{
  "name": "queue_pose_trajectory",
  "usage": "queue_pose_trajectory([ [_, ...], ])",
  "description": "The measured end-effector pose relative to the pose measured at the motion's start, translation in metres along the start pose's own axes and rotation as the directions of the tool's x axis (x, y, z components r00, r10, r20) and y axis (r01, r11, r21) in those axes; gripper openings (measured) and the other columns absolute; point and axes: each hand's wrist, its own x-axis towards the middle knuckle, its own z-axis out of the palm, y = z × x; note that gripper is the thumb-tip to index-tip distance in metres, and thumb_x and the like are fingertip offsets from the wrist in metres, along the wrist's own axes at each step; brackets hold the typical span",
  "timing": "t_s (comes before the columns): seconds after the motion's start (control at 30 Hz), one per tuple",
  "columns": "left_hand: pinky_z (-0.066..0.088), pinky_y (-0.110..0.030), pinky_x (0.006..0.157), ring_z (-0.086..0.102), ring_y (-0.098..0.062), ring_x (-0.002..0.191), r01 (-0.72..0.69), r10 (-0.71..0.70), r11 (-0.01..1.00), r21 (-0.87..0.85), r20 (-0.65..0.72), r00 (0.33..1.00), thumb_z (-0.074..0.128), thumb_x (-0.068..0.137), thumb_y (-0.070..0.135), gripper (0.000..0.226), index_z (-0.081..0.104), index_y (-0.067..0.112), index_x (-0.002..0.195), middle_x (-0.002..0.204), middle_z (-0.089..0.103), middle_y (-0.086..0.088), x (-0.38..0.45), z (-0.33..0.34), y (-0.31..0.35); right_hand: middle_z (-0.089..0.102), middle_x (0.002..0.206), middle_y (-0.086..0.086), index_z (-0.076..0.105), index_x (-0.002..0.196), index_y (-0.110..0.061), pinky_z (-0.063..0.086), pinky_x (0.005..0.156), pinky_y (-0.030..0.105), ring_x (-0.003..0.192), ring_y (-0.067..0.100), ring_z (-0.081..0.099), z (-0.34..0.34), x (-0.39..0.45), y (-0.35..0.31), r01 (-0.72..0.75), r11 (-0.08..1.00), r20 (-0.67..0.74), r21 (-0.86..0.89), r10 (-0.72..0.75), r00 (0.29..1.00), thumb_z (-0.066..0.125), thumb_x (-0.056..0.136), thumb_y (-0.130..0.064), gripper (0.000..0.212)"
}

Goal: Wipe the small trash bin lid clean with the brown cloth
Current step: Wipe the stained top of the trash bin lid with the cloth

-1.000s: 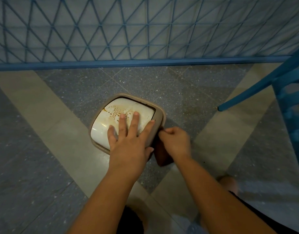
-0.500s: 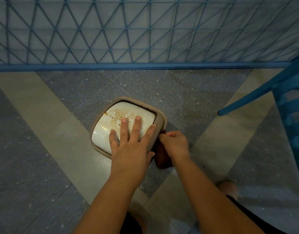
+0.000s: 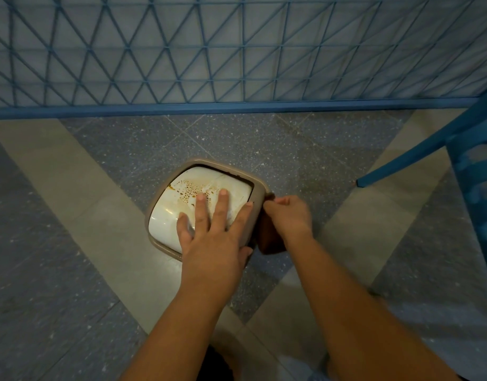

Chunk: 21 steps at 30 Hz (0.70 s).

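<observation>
- Since the earlier pictures almost nothing has moved: our left hand (image 3: 212, 237) keeps lying flat on the lid, and our right hand (image 3: 289, 215) has only crept a little along the right edge of the bin with the cloth.
- We see the small trash bin (image 3: 260, 193) standing on the tiled floor (image 3: 85, 215), near a blue mesh fence (image 3: 236, 50), with a blue chair (image 3: 473, 149) well apart at the right.
- Our left hand is open, fingers spread, and it presses on the white lid (image 3: 165, 215); it grasps nothing, it only steadies the bin.
- Our right hand is closed around the brown cloth (image 3: 269, 237), which hangs just beside the tan rim and touches the outer side of the bin.
- On the lid we can see brown speckled stains (image 3: 191, 191) in the far half, just beyond our fingertips, and they look untouched.
- We judge that the task is at its beginning: the cloth works at the side edge, and the top of the lid is not yet wiped.
- What is left, we think, is to bring the cloth on top and rub the stained part, and for this the left hand must give place.
</observation>
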Motion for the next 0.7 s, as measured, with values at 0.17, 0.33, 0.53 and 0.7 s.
queue_pose_trajectory([
  [0.17,-0.004,-0.056,0.113,-0.025,-0.033,0.143,0.002,-0.002,1.0,-0.004,0.01,1.0,0.039,0.095,0.054,0.073,-0.011,0.045,0.147,0.157,-0.025,0.001,0.001,-0.001,0.001,0.059,0.069,-0.004,0.056,0.07,-0.023,0.04,0.058,0.025,0.065,0.013,0.055,0.012,-0.039,0.043,0.004,1.0,0.1,0.024,-0.007,0.995,0.066,0.078,-0.022,0.013],
  [0.33,-0.002,-0.056,0.112,-0.022,-0.032,0.144,-0.007,0.007,1.0,-0.01,-0.008,1.0,0.039,0.094,0.055,0.073,-0.009,0.045,0.147,0.159,-0.021,0.002,0.001,0.0,-0.001,0.065,0.069,-0.006,0.064,0.07,-0.023,0.045,0.061,0.023,0.065,0.008,0.059,-0.002,-0.042,0.045,0.033,0.989,0.095,0.141,-0.047,0.994,0.07,0.082,-0.026,0.013],
  [0.53,-0.001,-0.056,0.113,-0.023,-0.031,0.144,-0.01,0.01,1.0,-0.029,0.0,1.0,0.04,0.094,0.055,0.075,-0.011,0.045,0.148,0.158,-0.022,0.002,0.0,-0.002,-0.002,0.069,0.097,-0.006,0.068,0.104,-0.023,0.051,0.077,0.024,0.09,0.009,0.064,-0.01,-0.009,0.004,0.116,0.918,-0.024,0.38,-0.116,0.993,0.066,0.086,-0.027,0.019],
  [0.7,-0.003,-0.055,0.113,-0.024,-0.03,0.144,-0.003,0.004,0.999,-0.035,0.005,1.0,0.045,0.092,0.054,0.082,-0.015,0.043,0.147,0.158,-0.024,0.003,0.0,-0.004,-0.002,0.069,0.107,-0.001,0.066,0.114,-0.019,0.052,0.092,0.036,0.098,0.014,0.064,0.002,-0.015,0.011,0.19,0.959,-0.049,0.211,-0.184,0.982,0.062,0.088,-0.025,0.027],
])
